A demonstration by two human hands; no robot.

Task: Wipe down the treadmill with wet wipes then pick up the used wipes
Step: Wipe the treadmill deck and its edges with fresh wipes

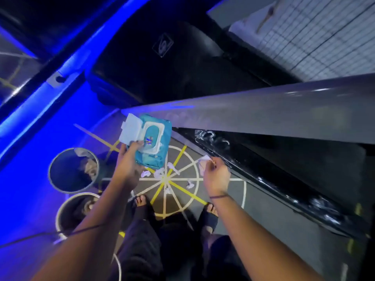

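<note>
Two bins (74, 170) are seen at left, a lid-open wipes pack (151, 138) is gripped by the left hand (128, 161), used wipes (159, 173) are scattered on the floor (263, 209), and a wipe (205, 161) is pinched by the right hand (216, 175) beside the treadmill (263, 163).

The left hand (129, 159) covered the 7 o'clock corner of the wipes pack (154, 136), its fingers out of sight beneath, and the print by the pack's opening was too blurred to read. The right hand (216, 174) hid its fingertips in the wipe (205, 160). The treadmill rail (263, 116) ran off the edge at 3 o'clock. The left forearm hid part of the nearer bin (78, 195), whose contents were too dim to name. The used wipes (158, 173) on the floor were too small to count.
</note>
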